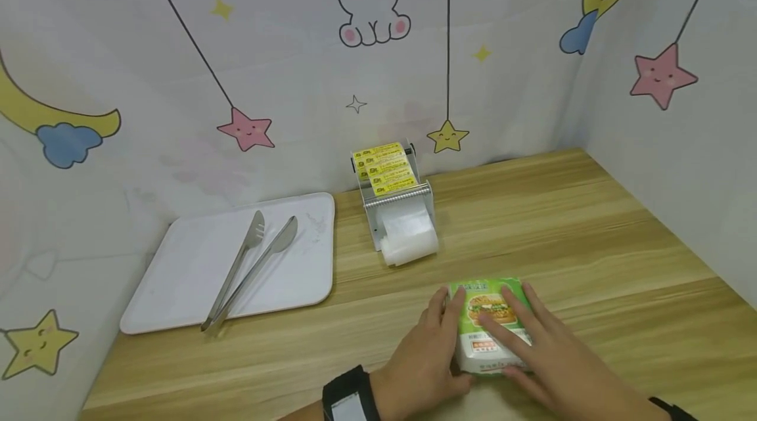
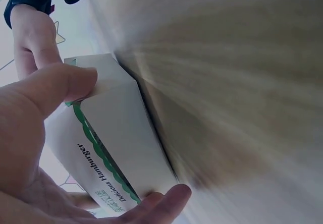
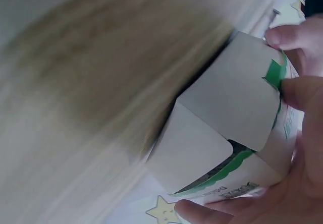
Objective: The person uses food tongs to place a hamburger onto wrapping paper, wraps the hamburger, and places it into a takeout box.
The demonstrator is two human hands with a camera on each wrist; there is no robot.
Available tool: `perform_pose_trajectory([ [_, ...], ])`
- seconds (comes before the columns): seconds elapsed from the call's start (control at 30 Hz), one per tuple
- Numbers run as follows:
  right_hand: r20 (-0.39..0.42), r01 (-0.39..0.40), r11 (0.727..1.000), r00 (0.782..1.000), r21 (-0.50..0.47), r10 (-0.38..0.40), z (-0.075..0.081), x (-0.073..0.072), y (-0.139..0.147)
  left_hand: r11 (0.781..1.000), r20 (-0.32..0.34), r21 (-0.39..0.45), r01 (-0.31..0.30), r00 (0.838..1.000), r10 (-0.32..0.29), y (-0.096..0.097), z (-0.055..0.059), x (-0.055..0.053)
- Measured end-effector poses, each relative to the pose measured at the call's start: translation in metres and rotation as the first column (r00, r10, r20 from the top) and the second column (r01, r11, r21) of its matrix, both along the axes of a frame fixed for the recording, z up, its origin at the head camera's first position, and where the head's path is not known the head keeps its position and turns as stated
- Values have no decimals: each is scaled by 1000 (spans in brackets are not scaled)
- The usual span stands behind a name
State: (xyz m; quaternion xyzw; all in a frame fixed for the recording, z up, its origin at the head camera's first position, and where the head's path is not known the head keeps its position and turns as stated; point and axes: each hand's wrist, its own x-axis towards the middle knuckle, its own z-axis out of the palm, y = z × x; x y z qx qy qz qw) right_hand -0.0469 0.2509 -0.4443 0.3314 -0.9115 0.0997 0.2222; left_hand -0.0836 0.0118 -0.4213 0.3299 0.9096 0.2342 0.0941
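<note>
A closed green and white hamburger box [image 1: 492, 332] with a burger picture on its lid sits at the table's front. My left hand [image 1: 421, 349] holds its left side, thumb at the near edge and fingers toward the far corner. Over the right part of the lid spreads my right hand [image 1: 552, 349], its thumb low at the front and fingertips reaching the far edge. In the left wrist view the box's white side [image 2: 121, 128] shows between thumb and fingers. The right wrist view shows a small green tab [image 3: 274, 73] beside the right thumb, with side flaps slightly gapped.
A metal dispenser [image 1: 369, 211] with a roll of yellow printed labels [image 1: 387, 171] stands behind the box, a white roll [image 1: 409, 240] at its front. To the left lies a white tray [image 1: 177, 263] bearing two metal utensils, one slotted [image 1: 236, 263]. Cartoon-printed cloth [image 1: 307, 79] closes off the back.
</note>
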Motion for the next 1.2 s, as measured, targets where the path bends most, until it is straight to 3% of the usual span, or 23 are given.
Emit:
perform_pose_trajectory([
  [0.2, -31, -4, 1000, 1000, 20, 5, -3, -1, 0, 998, 10, 55, 20, 1000, -21, 0, -1, -2],
  [0.53, 11, -55, 997, 998, 59, 54, -5, 1, 1, 999, 21, 28, -44, 999, 43, 6, -2, 1],
  [0.8, -32, -27, 994, 999, 103, 31, -7, -4, -1, 999, 5, 26, -40, 999, 40, 5, -2, -4],
  [1.0, 87, 31, 997, 996, 65, -37, -1, -4, 2, 997, 22, 74, -34, 999, 32, 2, 2, -7],
  [1.2, 151, 58, 998, 987, -7, -56, 7, 0, 3, 995, -32, 102, -20, 999, 23, -2, 5, -7],
])
